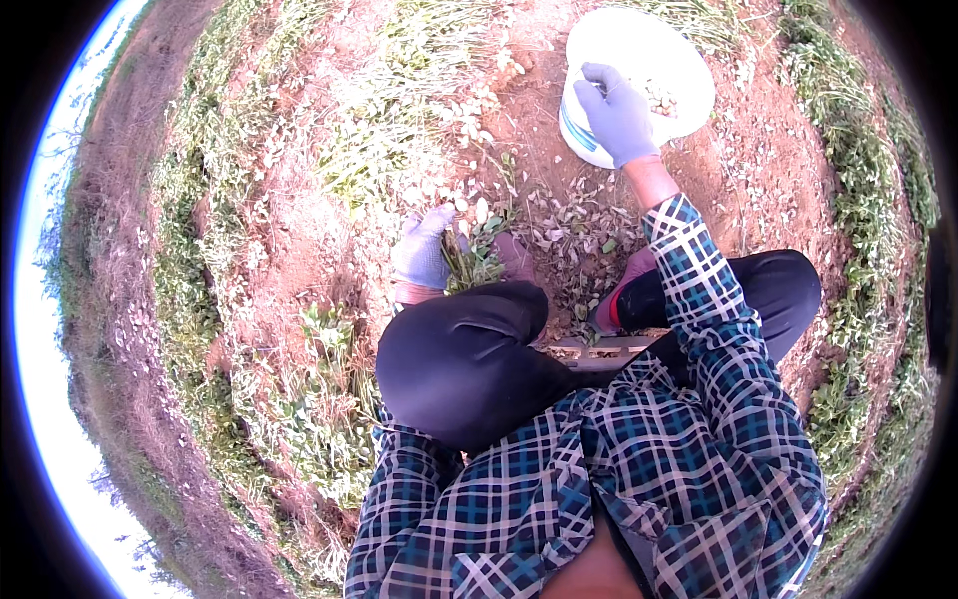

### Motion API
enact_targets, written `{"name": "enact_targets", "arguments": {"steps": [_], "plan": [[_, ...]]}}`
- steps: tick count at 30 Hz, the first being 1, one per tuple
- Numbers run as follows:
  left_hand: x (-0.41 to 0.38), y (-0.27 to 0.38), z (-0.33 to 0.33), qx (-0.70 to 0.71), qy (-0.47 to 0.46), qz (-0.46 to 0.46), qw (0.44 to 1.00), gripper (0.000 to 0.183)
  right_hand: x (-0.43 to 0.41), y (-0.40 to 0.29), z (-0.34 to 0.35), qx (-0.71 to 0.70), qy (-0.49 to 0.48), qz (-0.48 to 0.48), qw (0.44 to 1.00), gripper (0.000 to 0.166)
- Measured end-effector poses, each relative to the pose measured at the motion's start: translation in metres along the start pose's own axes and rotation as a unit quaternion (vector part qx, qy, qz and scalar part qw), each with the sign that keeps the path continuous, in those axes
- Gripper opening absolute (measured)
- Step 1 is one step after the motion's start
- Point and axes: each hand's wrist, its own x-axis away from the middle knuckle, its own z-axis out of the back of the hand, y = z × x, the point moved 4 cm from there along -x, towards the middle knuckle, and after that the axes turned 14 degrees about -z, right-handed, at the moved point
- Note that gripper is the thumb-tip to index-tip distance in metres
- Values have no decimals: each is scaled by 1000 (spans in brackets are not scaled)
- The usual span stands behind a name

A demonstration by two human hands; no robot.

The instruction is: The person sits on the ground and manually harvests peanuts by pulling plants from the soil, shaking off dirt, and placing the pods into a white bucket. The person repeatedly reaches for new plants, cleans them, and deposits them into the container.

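Observation:
My left hand (423, 251), in a pale knit glove, grips a bunch of green leafy plants (479, 262) beside my bent left knee. Pale pods that look like peanuts (471, 208) show at the upper end of the bunch. My right hand (617, 116), gloved in the same pale colour, is over the near left part of a white plastic bucket (580, 142). Its thumb and fingers are bent, and the palm side is hidden, so whether it holds anything cannot be seen. Inside the bucket lie several peanuts (661, 99).
Pulled plants with pods (404, 112) lie across the reddish soil ahead and left. Dry leaves (572, 224) litter the ground between my shoes. A low wooden seat (599, 346) shows beneath me. Rows of green plants (861, 172) run along both sides.

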Motion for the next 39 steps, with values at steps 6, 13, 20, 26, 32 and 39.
{"name": "enact_targets", "arguments": {"steps": [6, 13, 20, 26, 32, 39], "plan": [[-1, -15, -4, -1, -8, -22, 1000, 14, 138, 12, -94, -283, -344, -329, 833, 37], [-1, -17, 1, -107, -146, -93, 979, 24, 154, -22, -101, -416, -317, -391, 757, 34], [3, -23, 1, 101, -208, -30, 972, 34, 158, 16, -123, -695, -321, -471, 437, 27], [11, -18, -25, 83, -210, 22, 974, 38, 157, 4, -93, -512, -426, -406, 626, 26], [11, -19, -28, -18, -205, 0, 979, 40, 158, -11, -98, -493, -371, -345, 708, 29], [0, -34, -4, 139, -177, 23, 974, 24, 161, 6, -111, -650, -321, -404, 558, 23]]}}
